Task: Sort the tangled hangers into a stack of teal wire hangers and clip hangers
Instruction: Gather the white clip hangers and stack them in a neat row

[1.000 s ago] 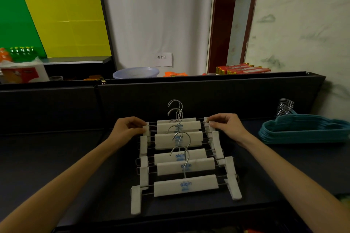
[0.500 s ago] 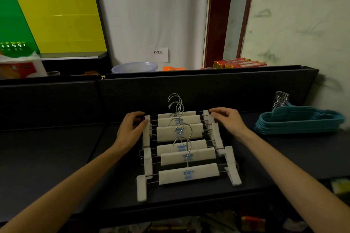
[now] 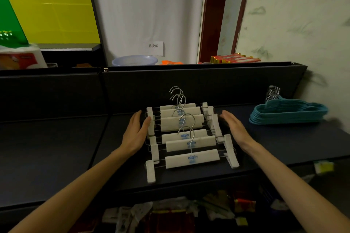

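Several white clip hangers (image 3: 189, 138) with metal hooks lie fanned in an overlapping row on the dark shelf (image 3: 75, 147), hooks pointing away from me. My left hand (image 3: 135, 130) is flat and open, its thumb touching the left clips. My right hand (image 3: 233, 127) is flat and open just right of the clips, holding nothing. A neat stack of teal hangers (image 3: 287, 113) sits at the far right of the shelf, its metal hooks bunched at the back.
A dark back panel (image 3: 189, 81) rises behind the shelf. Beyond it are a pale blue basin (image 3: 134, 60), red-yellow boxes (image 3: 234, 58) and a tissue pack (image 3: 20, 56). Cluttered packages (image 3: 170, 213) lie below the shelf's front edge.
Both hands have let go of the top clip hangers and opened flat, drawing slightly outward to either side of the row. The camera tilted down a little.
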